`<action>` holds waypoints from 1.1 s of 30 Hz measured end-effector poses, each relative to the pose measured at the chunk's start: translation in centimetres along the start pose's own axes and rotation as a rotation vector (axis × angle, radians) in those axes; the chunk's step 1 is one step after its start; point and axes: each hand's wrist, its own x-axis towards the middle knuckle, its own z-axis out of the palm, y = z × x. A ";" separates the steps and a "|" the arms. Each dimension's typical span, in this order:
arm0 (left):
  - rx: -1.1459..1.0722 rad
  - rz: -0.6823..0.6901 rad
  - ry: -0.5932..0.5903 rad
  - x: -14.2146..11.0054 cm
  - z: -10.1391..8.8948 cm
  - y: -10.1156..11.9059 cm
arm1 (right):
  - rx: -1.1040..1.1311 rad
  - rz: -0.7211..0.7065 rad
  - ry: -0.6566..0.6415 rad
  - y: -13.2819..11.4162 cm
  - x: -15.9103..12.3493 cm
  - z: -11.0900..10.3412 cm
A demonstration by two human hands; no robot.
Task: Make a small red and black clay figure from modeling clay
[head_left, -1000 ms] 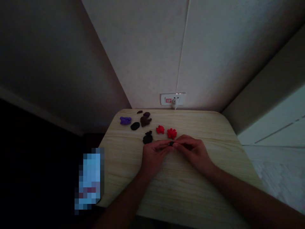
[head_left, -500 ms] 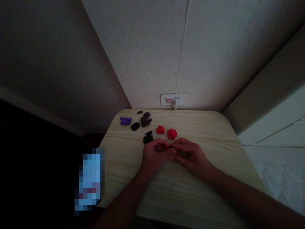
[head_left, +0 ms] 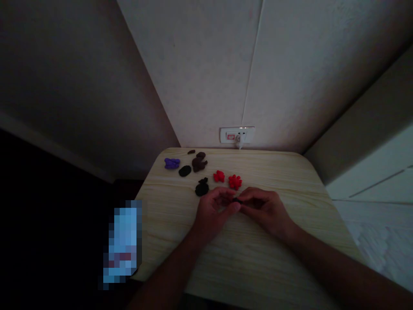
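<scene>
Thumb and fingers of the right hand (head_left: 267, 212) pinch a small black lump (head_left: 238, 200), that grip closed down to the lump's thickness just above the near middle of the desk (head_left: 290, 181). The left hand (head_left: 212, 214) has its thumb tip at the lump and its fingers loosely curved, a gap showing between; whether its grip also bears the lump, I cannot tell. Just beyond the fingertips sits a knobbly red piece (head_left: 235, 181), with a smaller red piece (head_left: 219, 176) to its left. A round black piece (head_left: 201, 188) lies just beyond the left hand. Farther left are a black oval (head_left: 185, 171), a brown figure (head_left: 199, 164), a brown sliver (head_left: 191, 151) and a purple piece (head_left: 172, 163). Behind the desk, a wall socket (head_left: 223, 135) holds a plug (head_left: 239, 141).
</scene>
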 end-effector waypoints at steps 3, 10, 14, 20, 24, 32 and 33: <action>0.067 0.051 -0.045 0.1 -0.1 0.2 | 0.035 0.037 0.000 0.1 0.0 0.0; 0.026 0.084 0.038 0.2 0.0 0.4 | 0.027 0.107 -0.002 -0.2 -0.3 0.5; -0.140 0.042 0.179 0.5 -0.4 0.5 | -0.151 -0.040 -0.009 -0.4 -0.5 0.6; -0.242 0.126 0.446 1.1 -2.4 1.6 | -0.502 -0.271 0.026 -1.4 -0.6 0.6; -0.315 0.172 0.574 1.6 -3.7 2.5 | -0.629 -0.326 0.043 -2.4 0.0 0.9; -0.419 0.184 0.670 2.1 -4.9 2.3 | -1.012 -0.469 -0.243 -3.4 5.9 4.5; -0.422 0.188 0.667 2.1 -4.9 2.2 | -1.089 -0.467 -0.293 -3.2 6.8 5.2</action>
